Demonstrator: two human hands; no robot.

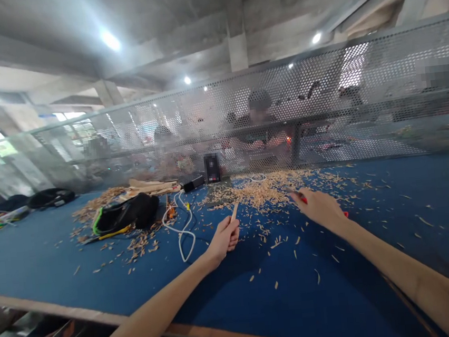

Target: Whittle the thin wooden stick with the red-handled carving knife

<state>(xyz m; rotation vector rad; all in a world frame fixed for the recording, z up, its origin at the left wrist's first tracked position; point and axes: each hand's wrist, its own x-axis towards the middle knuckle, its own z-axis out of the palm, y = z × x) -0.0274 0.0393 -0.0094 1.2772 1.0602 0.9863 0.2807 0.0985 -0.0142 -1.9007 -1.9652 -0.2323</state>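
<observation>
My left hand (222,241) is closed around a thin pale wooden stick (235,211), whose upper end pokes out above the fingers. To the right, my right hand (322,208) grips a red-handled knife (302,198); its dark tip points left, away from the stick. The two hands are apart, both over the blue tabletop (237,299). A heap of curled wood shavings (264,190) lies just beyond and between them, and loose shavings are scattered below the right hand.
Left of my hands lie a white cable (180,241), a black and green pouch (129,213), a yellow-handled tool (114,233) and wood pieces (150,187). A phone (212,168) stands against the perforated metal screen (322,111). Several people sit behind the screen.
</observation>
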